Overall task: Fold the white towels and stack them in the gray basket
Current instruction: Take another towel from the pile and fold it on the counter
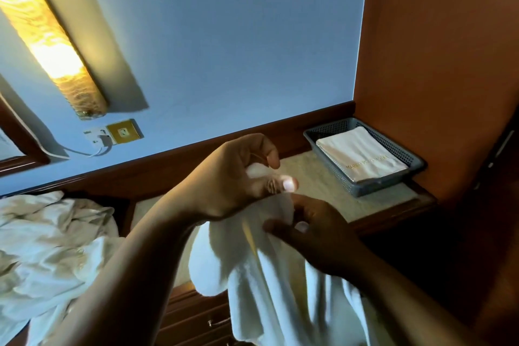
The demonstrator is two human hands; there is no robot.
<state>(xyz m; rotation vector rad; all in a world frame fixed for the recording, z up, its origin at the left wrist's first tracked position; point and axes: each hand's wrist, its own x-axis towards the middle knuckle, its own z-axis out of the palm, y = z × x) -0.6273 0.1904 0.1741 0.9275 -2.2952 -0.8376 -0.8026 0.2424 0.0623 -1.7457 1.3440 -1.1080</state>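
Note:
A white towel [269,275] hangs in front of me above the counter. My left hand [236,177] grips its top edge, with a bit of cloth showing inside the curled fingers. Just below and to the right, my right hand [317,233] pinches the towel's edge between thumb and fingers. At the back right of the counter stands the gray basket [373,187], with a folded white towel [362,153] with gold lettering lying flat in it.
A heap of crumpled white linen [47,255] lies at the left. The marble counter [323,185] has a dark wooden rim and drawers below. An orange wall panel [438,64] stands right of the basket. A lit wall lamp [47,36] and a socket [123,132] are on the wall.

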